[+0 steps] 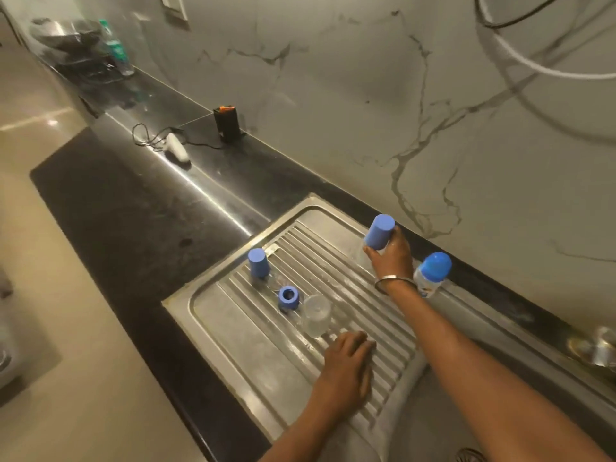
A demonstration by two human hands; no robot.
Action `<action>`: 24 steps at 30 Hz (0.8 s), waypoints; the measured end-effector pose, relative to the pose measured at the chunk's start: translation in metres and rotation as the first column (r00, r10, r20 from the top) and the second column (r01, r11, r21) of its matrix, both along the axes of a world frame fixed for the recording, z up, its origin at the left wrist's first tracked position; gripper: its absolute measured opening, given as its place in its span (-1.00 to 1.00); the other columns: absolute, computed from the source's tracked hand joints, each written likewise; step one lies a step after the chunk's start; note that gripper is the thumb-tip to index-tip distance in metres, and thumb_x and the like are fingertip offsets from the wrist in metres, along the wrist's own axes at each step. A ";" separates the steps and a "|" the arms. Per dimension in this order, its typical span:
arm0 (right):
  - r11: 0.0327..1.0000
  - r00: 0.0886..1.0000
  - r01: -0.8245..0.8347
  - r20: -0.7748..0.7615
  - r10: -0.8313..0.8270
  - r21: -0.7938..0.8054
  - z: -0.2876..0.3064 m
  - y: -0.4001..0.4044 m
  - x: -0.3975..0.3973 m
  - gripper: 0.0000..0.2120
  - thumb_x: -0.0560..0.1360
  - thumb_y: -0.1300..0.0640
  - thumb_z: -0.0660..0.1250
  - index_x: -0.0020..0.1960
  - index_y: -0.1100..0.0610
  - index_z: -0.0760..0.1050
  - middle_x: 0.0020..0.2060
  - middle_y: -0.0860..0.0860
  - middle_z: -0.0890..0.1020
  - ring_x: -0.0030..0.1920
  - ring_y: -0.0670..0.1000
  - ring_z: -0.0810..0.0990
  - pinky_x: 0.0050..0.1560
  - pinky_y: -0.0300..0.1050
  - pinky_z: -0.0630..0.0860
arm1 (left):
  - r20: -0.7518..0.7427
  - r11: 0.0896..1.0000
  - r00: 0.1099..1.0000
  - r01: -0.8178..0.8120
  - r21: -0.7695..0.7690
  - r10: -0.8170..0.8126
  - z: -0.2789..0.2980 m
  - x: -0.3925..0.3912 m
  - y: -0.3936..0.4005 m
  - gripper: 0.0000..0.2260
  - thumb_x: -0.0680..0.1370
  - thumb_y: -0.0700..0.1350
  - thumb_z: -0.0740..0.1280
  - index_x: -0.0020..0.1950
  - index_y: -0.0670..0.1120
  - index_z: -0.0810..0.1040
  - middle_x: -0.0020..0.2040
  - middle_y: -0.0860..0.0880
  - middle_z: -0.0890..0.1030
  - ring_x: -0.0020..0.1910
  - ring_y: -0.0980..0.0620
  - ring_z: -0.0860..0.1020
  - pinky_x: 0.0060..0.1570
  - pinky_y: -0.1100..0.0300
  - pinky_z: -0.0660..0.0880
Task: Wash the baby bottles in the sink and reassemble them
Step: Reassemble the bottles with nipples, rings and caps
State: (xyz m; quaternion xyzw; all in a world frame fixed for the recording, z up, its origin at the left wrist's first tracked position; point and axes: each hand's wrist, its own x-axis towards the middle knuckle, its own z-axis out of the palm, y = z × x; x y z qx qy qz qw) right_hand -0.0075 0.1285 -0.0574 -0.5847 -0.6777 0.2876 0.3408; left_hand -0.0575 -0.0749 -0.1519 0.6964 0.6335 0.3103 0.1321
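Note:
My right hand (391, 256) grips a baby bottle with a blue cap (379, 232) at the far side of the steel drainboard (233, 331). My left hand (350, 365) rests flat on the drainboard ridges, fingers straight, holding nothing. Just beyond its fingertips a clear bottle body (316, 315) stands without a cap. A blue screw ring (288, 297) sits beside it, and another blue cap (258, 265) stands at the drainboard's far left. A third bottle with a rounded blue cap (432, 273) stands upright near the wall, right of my right wrist.
The sink basin with its drain (470, 456) lies at the bottom right, and a tap fitting (600, 350) at the right edge. On the black counter (133, 211) lie a white corded device (176, 147) and a black box (226, 123). A dish rack (76, 48) stands far left.

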 end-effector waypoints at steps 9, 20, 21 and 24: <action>0.995 0.998 0.066 -0.008 -0.067 -0.068 -0.011 0.024 0.000 -0.38 0.39 0.15 0.50 0.36 0.26 0.33 0.24 0.18 0.50 0.27 0.16 0.48 0.25 -0.01 0.43 | -0.028 1.000 1.000 -0.007 -0.025 0.006 -0.004 0.000 -0.002 -0.67 0.58 -0.06 0.18 0.35 -0.02 0.45 0.34 0.01 0.42 0.38 0.00 0.31 0.37 0.14 0.27; 0.991 0.996 0.092 0.022 -0.090 -0.093 -0.017 0.021 -0.001 -0.40 0.38 0.12 0.51 0.31 0.25 0.34 0.18 0.18 0.50 0.20 0.13 0.52 0.15 -0.11 0.41 | -0.055 1.000 0.998 -0.007 -0.023 0.005 -0.004 0.000 -0.002 -0.67 0.57 -0.05 0.22 0.34 -0.01 0.45 0.32 0.02 0.43 0.37 0.01 0.32 0.38 0.12 0.30; 0.989 0.995 0.098 0.044 -0.093 -0.112 -0.018 0.020 -0.001 -0.39 0.38 0.10 0.51 0.32 0.26 0.34 0.19 0.18 0.50 0.20 0.13 0.51 0.13 -0.11 0.41 | -0.059 1.000 0.998 -0.009 -0.025 0.008 -0.004 0.000 -0.002 -0.67 0.58 -0.04 0.20 0.34 -0.01 0.45 0.33 0.02 0.43 0.38 0.01 0.32 0.38 0.12 0.30; 0.962 0.982 0.156 0.136 -0.128 -0.225 -0.019 0.012 -0.005 -0.43 0.44 0.04 0.44 0.32 0.31 0.35 0.17 0.23 0.51 0.18 0.19 0.53 0.07 -0.07 0.43 | -0.059 0.999 0.998 -0.020 -0.036 0.018 -0.001 0.000 -0.003 -0.66 0.61 -0.03 0.15 0.37 -0.01 0.44 0.35 0.02 0.41 0.40 0.01 0.29 0.41 0.13 0.25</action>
